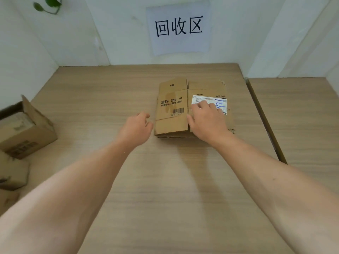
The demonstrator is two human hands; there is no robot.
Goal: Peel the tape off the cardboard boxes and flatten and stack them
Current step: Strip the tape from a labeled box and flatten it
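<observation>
flattened boxes (190, 109) mid-table (110, 180) | unflattened boxes (25, 132) far left

Wide open desk (165, 189) is left in front of the flattened boxes (172, 114), to their left, and behind them up to the wall (119, 43). The desk's left edge is taken up by upright boxes (25, 132). On the right, passage is bounded by a thin brown strip (266, 121). Their top is partly covered by the right hand (207, 121); the left hand (136, 127) is held just beside them.
</observation>
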